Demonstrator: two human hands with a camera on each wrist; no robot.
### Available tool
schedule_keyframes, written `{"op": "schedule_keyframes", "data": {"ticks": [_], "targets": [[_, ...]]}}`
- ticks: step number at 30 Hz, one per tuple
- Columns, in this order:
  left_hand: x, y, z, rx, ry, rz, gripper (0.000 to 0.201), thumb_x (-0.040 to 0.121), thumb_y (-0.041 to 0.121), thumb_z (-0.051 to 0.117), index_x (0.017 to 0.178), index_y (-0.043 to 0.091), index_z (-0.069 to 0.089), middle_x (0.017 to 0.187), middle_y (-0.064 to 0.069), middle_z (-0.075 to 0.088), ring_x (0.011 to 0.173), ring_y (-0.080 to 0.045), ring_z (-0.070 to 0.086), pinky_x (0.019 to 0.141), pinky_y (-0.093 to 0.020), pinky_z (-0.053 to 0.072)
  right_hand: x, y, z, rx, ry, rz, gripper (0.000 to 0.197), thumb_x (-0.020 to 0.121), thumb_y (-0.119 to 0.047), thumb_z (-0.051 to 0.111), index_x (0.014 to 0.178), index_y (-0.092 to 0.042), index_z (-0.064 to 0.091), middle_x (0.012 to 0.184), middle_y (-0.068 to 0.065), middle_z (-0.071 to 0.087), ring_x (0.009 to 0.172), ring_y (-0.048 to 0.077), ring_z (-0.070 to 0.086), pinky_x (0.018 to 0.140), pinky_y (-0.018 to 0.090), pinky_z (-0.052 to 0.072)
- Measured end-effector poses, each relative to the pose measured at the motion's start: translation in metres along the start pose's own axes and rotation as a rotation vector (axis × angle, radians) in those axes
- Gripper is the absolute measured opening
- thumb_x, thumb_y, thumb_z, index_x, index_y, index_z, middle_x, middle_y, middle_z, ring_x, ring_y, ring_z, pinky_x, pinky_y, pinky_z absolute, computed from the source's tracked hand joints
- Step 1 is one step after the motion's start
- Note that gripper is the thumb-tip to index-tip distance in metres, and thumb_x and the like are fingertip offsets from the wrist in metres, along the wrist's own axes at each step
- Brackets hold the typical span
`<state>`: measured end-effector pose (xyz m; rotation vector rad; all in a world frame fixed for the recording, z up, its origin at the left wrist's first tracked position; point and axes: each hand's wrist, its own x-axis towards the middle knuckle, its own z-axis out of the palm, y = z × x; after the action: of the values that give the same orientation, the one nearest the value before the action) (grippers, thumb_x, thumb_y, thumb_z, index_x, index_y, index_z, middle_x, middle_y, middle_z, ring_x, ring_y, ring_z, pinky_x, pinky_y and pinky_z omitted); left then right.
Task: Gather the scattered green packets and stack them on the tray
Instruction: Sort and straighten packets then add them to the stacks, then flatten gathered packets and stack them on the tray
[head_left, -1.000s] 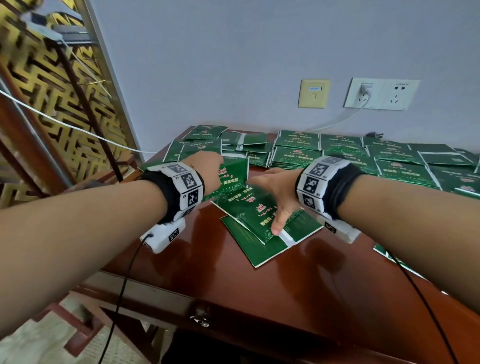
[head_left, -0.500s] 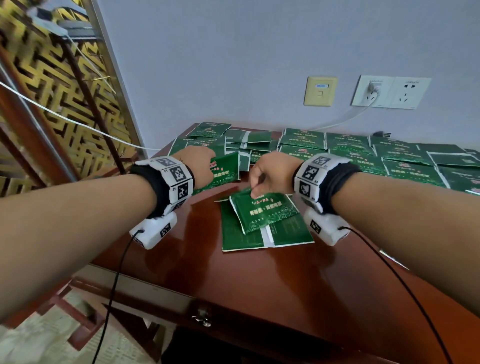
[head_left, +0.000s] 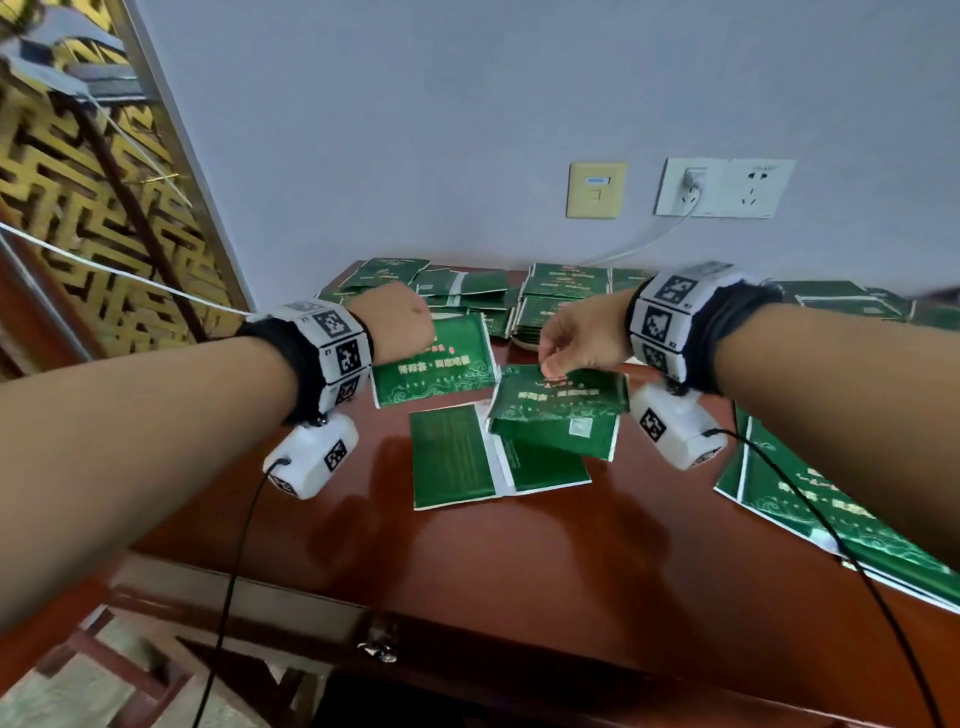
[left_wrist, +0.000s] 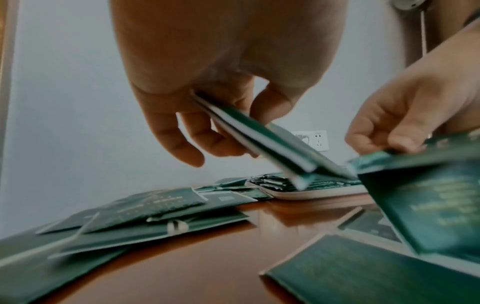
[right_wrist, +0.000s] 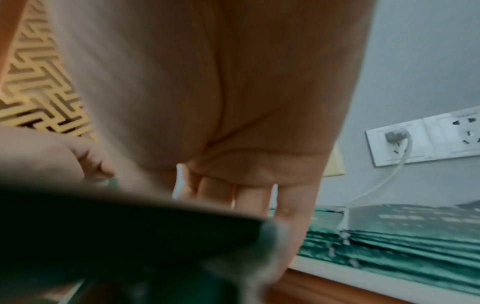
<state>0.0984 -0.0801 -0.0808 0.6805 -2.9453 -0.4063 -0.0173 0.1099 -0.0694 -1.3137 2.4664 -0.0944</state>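
Observation:
My left hand (head_left: 402, 325) grips a small bunch of green packets (head_left: 434, 366) above the table; the left wrist view shows the bunch (left_wrist: 262, 139) wedged between thumb and fingers. My right hand (head_left: 576, 343) pinches the top edge of one green packet (head_left: 558, 410) and holds it lifted just above the wood. Under it a green packet (head_left: 457, 457) lies back side up on the table. The white tray (left_wrist: 319, 194), loaded with stacked packets, sits farther back near the wall. More packets (head_left: 566, 291) cover the table's far side.
The brown wooden table (head_left: 519, 561) has its front edge near me. Loose packets (head_left: 831, 509) lie at the right under my forearm. Wall sockets (head_left: 722, 187) with a plugged white cable are behind. A gold lattice screen (head_left: 78, 208) stands at the left.
My right hand went from pressing flat on the packets to pinching the upper one and lifting it. My left hand with its bunch rose slightly. The view shifted closer.

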Motion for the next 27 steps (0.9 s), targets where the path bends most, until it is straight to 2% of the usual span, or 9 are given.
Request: {"op": "schedule_keyframes", "data": {"ticks": [3, 7, 9, 11, 17, 20, 22, 24, 27], "targets": [[0.003, 0.009, 0.022, 0.104, -0.146, 0.016, 0.022, 0.088, 0.012, 0.049, 0.107, 0.012, 0.06, 0.108, -0.006, 0.056, 0.094, -0.021, 0.05, 0.081, -0.028, 0.043, -0.004, 0.003, 0.012, -0.153, 0.004, 0.086, 0.04, 0.095, -0.045, 0.049, 0.119, -0.016, 0.062, 0.109, -0.002, 0.067, 0.1, 0.016, 0.063, 0.086, 0.028, 0.044], [0.0, 0.012, 0.043, 0.209, -0.328, 0.067, 0.083, 0.08, 0.052, 0.067, 0.145, 0.014, 0.033, 0.14, -0.007, 0.046, 0.122, -0.023, 0.049, 0.1, -0.031, 0.042, -0.005, 0.004, 0.025, -0.084, -0.218, 0.148, 0.086, 0.077, -0.062, 0.063, 0.142, -0.011, 0.038, 0.13, 0.008, 0.055, 0.113, 0.026, 0.058, 0.094, 0.035, 0.047], [0.0, 0.013, 0.051, 0.35, -0.361, 0.078, 0.107, 0.066, 0.07, 0.069, 0.146, 0.013, 0.027, 0.139, -0.011, 0.041, 0.123, -0.027, 0.047, 0.101, -0.037, 0.043, -0.004, 0.001, 0.032, -0.247, -0.246, 0.17, 0.099, 0.068, -0.066, 0.069, 0.14, -0.006, 0.038, 0.131, 0.009, 0.055, 0.113, 0.026, 0.057, 0.09, 0.034, 0.048], [0.002, 0.013, 0.056, 0.418, -0.336, 0.056, 0.111, 0.059, 0.078, 0.066, 0.142, 0.014, 0.03, 0.134, -0.012, 0.043, 0.119, -0.028, 0.048, 0.098, -0.04, 0.044, -0.004, -0.004, 0.04, -0.381, -0.222, 0.183, 0.095, 0.066, -0.067, 0.071, 0.131, -0.002, 0.047, 0.123, 0.009, 0.06, 0.108, 0.026, 0.059, 0.078, 0.032, 0.046], [0.002, 0.02, 0.06, 0.357, -0.304, 0.066, 0.086, 0.069, 0.066, 0.068, 0.134, 0.015, 0.041, 0.122, -0.007, 0.048, 0.105, -0.024, 0.055, 0.09, -0.038, 0.049, -0.012, -0.007, 0.043, -0.207, -0.143, 0.237, 0.077, 0.08, -0.044, 0.071, 0.134, -0.001, 0.037, 0.11, 0.006, 0.054, 0.092, 0.023, 0.055, 0.068, 0.029, 0.043], [0.002, 0.023, 0.059, 0.331, -0.304, 0.083, 0.087, 0.07, 0.059, 0.072, 0.137, 0.016, 0.037, 0.124, -0.008, 0.042, 0.103, -0.023, 0.054, 0.09, -0.037, 0.049, -0.017, -0.004, 0.046, -0.106, -0.14, 0.273, 0.086, 0.079, -0.039, 0.073, 0.139, -0.002, 0.024, 0.108, 0.008, 0.047, 0.093, 0.025, 0.052, 0.071, 0.031, 0.044], [0.005, 0.025, 0.054, 0.304, -0.294, 0.105, 0.086, 0.069, 0.054, 0.074, 0.138, 0.017, 0.037, 0.122, -0.007, 0.041, 0.102, -0.022, 0.054, 0.09, -0.036, 0.05, -0.022, 0.001, 0.045, -0.062, -0.144, 0.264, 0.097, 0.074, -0.042, 0.077, 0.141, -0.005, 0.016, 0.122, 0.01, 0.049, 0.104, 0.028, 0.054, 0.074, 0.034, 0.044], [0.009, 0.028, 0.047, 0.296, -0.273, 0.119, 0.088, 0.069, 0.051, 0.073, 0.14, 0.017, 0.035, 0.124, -0.008, 0.041, 0.104, -0.022, 0.053, 0.09, -0.037, 0.05, -0.024, 0.008, 0.043, -0.047, -0.089, 0.242, 0.1, 0.071, -0.041, 0.081, 0.139, -0.007, 0.016, 0.125, 0.01, 0.051, 0.107, 0.028, 0.056, 0.079, 0.036, 0.049], [0.019, 0.038, 0.036, 0.269, -0.235, 0.148, 0.088, 0.073, 0.045, 0.073, 0.144, 0.016, 0.03, 0.132, -0.01, 0.038, 0.106, -0.023, 0.052, 0.089, -0.036, 0.049, -0.023, 0.024, 0.035, -0.013, 0.025, 0.233, 0.087, 0.072, -0.032, 0.08, 0.133, -0.008, 0.023, 0.109, 0.009, 0.056, 0.094, 0.027, 0.06, 0.079, 0.039, 0.054]]}}
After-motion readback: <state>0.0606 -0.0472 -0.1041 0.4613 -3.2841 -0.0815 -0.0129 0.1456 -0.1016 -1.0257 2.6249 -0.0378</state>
